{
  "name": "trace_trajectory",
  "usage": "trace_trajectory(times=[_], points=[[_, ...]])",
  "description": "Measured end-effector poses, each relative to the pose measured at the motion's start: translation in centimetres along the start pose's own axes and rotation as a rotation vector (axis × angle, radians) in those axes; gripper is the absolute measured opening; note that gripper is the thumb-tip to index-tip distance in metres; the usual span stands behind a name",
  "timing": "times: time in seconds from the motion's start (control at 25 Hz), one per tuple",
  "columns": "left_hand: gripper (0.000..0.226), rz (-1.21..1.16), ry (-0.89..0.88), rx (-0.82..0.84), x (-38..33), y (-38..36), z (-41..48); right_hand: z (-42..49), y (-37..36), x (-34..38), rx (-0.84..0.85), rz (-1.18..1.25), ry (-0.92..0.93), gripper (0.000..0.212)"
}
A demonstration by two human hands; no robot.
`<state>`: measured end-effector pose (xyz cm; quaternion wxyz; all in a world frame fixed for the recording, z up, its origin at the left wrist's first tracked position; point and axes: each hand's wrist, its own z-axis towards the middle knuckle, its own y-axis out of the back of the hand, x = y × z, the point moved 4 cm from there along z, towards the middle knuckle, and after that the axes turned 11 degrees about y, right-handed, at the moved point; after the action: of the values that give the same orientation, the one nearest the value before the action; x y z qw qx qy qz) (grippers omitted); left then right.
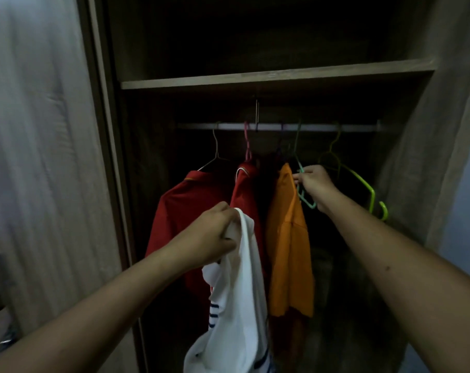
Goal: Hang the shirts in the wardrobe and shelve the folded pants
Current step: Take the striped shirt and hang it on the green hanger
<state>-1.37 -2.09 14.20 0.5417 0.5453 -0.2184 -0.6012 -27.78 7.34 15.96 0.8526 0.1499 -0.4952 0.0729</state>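
White striped shirt [236,305]: bunched in the closed grip of the left hand [215,232], hanging long axis down before the open wardrobe.
Teal hanger [309,203]: on the rail [277,127], pinched by the right hand [316,184]; it lies up and right of the shirt, nearer the right hand.
Between them: orange shirt [289,238], just beside the hanger.
Left of that: red shirt [185,211], second red shirt [246,189].
Far right: lime hanger [363,184], bare.
Shelf [255,76] above.
Folded pants: not in view.

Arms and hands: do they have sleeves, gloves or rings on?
No. The left hand and right hand are bare: no gloves or rings show. The left forearm and right forearm are bare too, no sleeve or watch. The right one has a small dark spot.
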Motion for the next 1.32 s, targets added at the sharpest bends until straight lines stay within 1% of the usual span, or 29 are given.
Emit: trace_trajectory(times=[0.12,0.24,0.32,0.4,0.48,0.52,0.56,0.6,0.68,0.76,0.8,0.88,0.96,1.04,1.12,1.2,1.28,1.32], points=[[0.028,0.022,0.029,-0.01,0.3,0.2,-0.1,-0.3,0.7,-1.3,-0.06,0.068,0.05,0.024],[0.033,0.051,0.053,-0.029,0.7,0.5,-0.3,0.8,1.6,-1.6,-0.096,0.017,0.102,0.028],[0.035,0.056,0.069,-0.05,1.0,0.9,-0.1,0.7,2.1,-1.2,-0.123,0.04,0.143,0.023],[0.036,0.077,0.105,-0.071,1.4,1.4,0.1,-0.7,2.2,-2.3,-0.109,0.04,0.187,0.015],[0.037,0.068,0.148,-0.076,1.8,1.5,0.4,-3.0,2.0,-5.3,-0.091,0.043,0.193,0.019],[0.038,0.048,0.173,-0.073,2.0,1.5,0.5,-4.1,1.9,-6.7,-0.093,0.04,0.179,0.02],[0.037,0.017,0.201,-0.065,2.3,1.5,0.6,-5.0,1.8,-7.8,-0.1,0.02,0.166,0.016],[0.037,-0.02,0.232,-0.058,2.5,1.4,0.7,-5.9,1.9,-8.0,-0.124,-0.02,0.17,0.009],[0.037,-0.075,0.303,-0.037,2.8,1.3,0.8,-8.2,2.5,-6.8,-0.179,-0.069,0.236,0.01],[0.039,-0.102,0.346,-0.01,2.9,0.8,0.8,-11.5,2.9,-4.6,-0.187,0.023,0.308,0.012],[0.039,-0.114,0.355,0.0,2.8,0.6,0.8,-13.1,2.9,-3.8,-0.179,0.128,0.297,0.012],[0.039,-0.137,0.367,0.031,2.5,0.2,0.8,-16.2,2.9,-3.3,-0.168,0.358,0.215,0.014],[0.04,-0.153,0.377,0.06,2.0,-0.1,0.6,-19.0,2.9,-2.9,-0.154,0.446,0.159,0.016],[0.039,-0.166,0.375,0.094,1.6,-0.3,0.5,-21.0,3.3,-1.6,-0.164,0.496,0.162,0.016],[0.035,-0.19,0.36,0.121,1.0,-0.6,0.3,-22.1,3.8,0.9,-0.175,0.614,0.23,0.017],[0.034,-0.216,0.351,0.152,0.4,-1.0,0.1,-22.2,3.8,3.9,-0.117,0.752,0.349,0.017],[0.03,-0.264,0.349,0.188,-0.2,-1.2,-0.1,-21.8,2.5,5.0,-0.032,0.822,0.412,0.028],[0.028,-0.307,0.349,0.21,-0.4,-1.2,-0.4,-21.7,1.5,4.4,-0.008,0.81,0.395,0.035]])
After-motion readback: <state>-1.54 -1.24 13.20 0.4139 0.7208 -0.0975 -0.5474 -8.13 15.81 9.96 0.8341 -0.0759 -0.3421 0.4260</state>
